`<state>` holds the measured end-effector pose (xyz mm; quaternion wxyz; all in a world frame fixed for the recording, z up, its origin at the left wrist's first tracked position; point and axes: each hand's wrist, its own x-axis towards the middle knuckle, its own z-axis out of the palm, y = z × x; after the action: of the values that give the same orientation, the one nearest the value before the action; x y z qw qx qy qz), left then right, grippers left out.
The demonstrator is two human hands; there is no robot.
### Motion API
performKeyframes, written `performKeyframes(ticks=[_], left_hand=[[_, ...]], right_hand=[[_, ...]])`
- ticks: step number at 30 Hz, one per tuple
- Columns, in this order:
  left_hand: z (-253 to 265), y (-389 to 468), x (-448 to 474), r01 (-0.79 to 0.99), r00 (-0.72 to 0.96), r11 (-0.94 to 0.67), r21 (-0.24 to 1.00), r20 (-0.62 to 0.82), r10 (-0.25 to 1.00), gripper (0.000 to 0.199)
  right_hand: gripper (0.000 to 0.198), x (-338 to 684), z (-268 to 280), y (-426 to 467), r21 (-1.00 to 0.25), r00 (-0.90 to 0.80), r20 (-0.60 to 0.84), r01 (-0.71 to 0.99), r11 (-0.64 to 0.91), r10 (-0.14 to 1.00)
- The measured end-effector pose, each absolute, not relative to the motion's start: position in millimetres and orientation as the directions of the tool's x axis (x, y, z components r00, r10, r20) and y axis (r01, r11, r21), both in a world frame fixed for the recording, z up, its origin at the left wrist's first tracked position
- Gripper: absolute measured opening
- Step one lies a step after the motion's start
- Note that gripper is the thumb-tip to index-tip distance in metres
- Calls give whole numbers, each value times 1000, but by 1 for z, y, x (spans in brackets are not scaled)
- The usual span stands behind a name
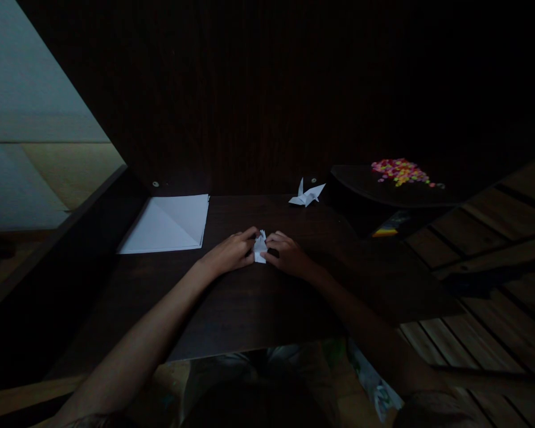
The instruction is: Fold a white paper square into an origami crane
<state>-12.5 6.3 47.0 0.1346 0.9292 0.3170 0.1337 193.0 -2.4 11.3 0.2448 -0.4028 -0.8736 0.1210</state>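
Observation:
Between my two hands, a small folded piece of white paper [260, 248] lies on the dark wooden tabletop [245, 309]. My left hand [235, 251] grips its left side, with thumb and fingers closed on the edge. On the opposite side, my right hand [288, 254] pinches the right edge between thumb and curled fingers. The fingertips cover part of the folds. Beyond my hands, near the back panel, stands a finished-looking white origami crane [307, 195].
A stack of white paper sheets [173, 223], the top one creased, lies at the left. On a raised dark shelf [352, 178] at the right sits a pile of small colourful pieces [401, 171]. A dark side board [57, 238] borders the left, and slatted wood [485, 232] is at the right.

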Motion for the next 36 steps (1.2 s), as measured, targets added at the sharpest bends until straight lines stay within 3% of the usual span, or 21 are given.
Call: performKeyframes(ticks=[3,9,27,36], left_hand=[[51,8,-12,546,792,-781,303,119,599,15],[52,12,-18,490,804,-790,369,160,573,17],[40,10,-7,592,707,-726,349,206,676,12],[38,10,-12,560,670,-705,435,262,694,10]], right_hand=[[7,194,12,-1,-415,-564,345,626,661,751],[9,195,16,2,-405,-581,360,608,683,730],[16,196,20,7,-389,-609,289,630,672,738],[11,196,21,8,-398,-600,284,636,661,748]])
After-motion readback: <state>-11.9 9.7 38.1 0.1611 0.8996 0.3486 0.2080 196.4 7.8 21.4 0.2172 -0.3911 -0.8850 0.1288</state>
